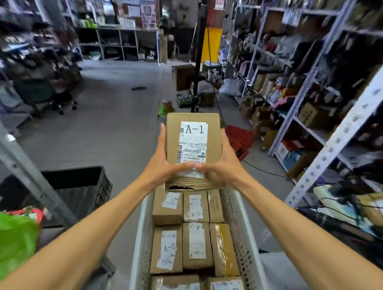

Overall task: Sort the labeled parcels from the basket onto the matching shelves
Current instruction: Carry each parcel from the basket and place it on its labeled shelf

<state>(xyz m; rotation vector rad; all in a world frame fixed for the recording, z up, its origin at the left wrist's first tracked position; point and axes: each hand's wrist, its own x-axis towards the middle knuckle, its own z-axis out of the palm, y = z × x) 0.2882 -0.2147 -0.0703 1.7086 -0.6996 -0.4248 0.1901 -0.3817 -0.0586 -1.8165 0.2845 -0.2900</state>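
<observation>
The A-1 parcel [194, 144] is held up in the air, just over the far end of the white basket [241, 219]; its label faces up, so the big A-1 is easy to read. The left hand [162, 161] holds its left side and the right hand [222, 165] holds its right side; the fingers lie flat along the box and both thumbs fold over the near end, so the box is squeezed between the two palms.

The box has a torn edge [188, 185] at the near end, with a dark gap in it; if the hands squeeze too hard or tip that end down, the tear may open more and something inside could slip out. The grip is from the sides only, as far as I can see; a loose squeeze could let the box drop onto the other parcels [168, 249] packed in the basket below.

Some of those say A-2; a mix-up could send a box to the wrong place. The shelves [312, 109] on the right are blurry and I cannot read any signs on them, so the A-1 spot may be hard to find. A red crate [240, 136], a black pole [198, 56] and a cable [264, 170] sit on the floor [119, 126] ahead; feet or the basket could catch on them.
</observation>
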